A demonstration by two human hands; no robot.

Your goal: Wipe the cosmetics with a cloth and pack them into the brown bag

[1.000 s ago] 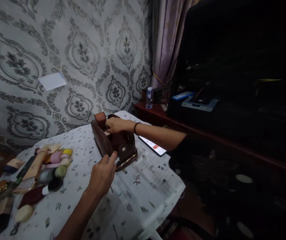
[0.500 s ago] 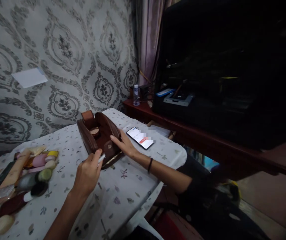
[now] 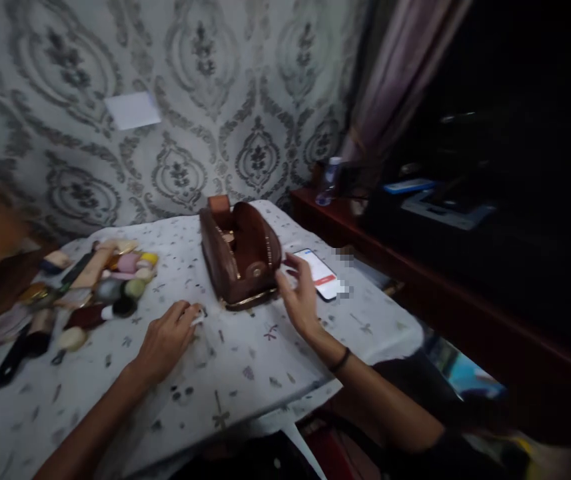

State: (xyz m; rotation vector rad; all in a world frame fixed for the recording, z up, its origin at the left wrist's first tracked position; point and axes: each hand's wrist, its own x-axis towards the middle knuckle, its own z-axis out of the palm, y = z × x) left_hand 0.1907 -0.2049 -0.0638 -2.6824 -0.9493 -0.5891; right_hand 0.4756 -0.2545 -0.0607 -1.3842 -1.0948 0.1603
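Observation:
A brown bag (image 3: 220, 263) stands unzipped on the patterned white cloth, its reddish-brown inside showing a small round item (image 3: 228, 237). To its right my right hand (image 3: 299, 293) has its fingers apart, the tips close to the bag's side, with nothing in it. My left hand (image 3: 168, 333) is low over the cloth, left of the bag's front end, fingers closed round a small white piece (image 3: 198, 321) that looks like tissue. A lit phone (image 3: 322, 277) lies just beyond my right hand.
Cosmetic bottles, tubes and jars (image 3: 108, 290) cluster on the cloth at the left. A water bottle (image 3: 329, 181) stands on the dark red shelf (image 3: 310, 203) at the back. A large dark screen fills the right. White paper (image 3: 133, 111) is on the wall.
My left hand has come away from the bag with the white piece. My right hand has left the bag's rim and opened beside it. The camera view has turned left.

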